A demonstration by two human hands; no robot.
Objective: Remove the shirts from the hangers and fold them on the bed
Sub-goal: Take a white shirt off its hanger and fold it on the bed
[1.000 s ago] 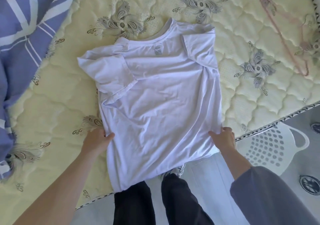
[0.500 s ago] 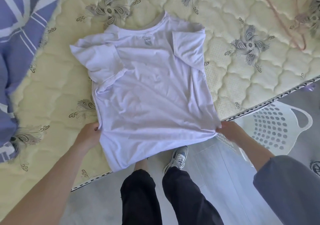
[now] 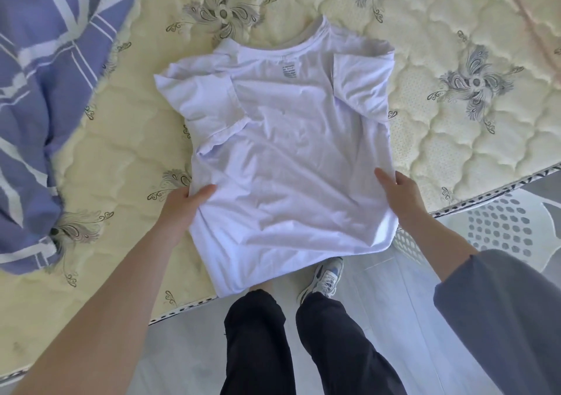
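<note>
**Bottom fold, kept square**

I have the white shirt [image 3: 288, 151] flat on the bed [image 3: 121, 139], sleeves tucked in, hem hanging off the near edge. My left hand [image 3: 182, 206] and right hand [image 3: 400, 197] each pinch a side edge. I'd lift both evenly and carry the hem far, to the collar. Count: one shirt, two hands, one blue blanket [image 3: 45, 91] left, one basket [image 3: 501, 227] right.

A home bedroom: quilted mattress [image 3: 455, 158], striped blue duvet [image 3: 45, 91], laundry basket [image 3: 510, 230] on the floor.

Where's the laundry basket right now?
Head view, right side: the white laundry basket is on the floor beside the mattress edge, right of the right hand.
</note>
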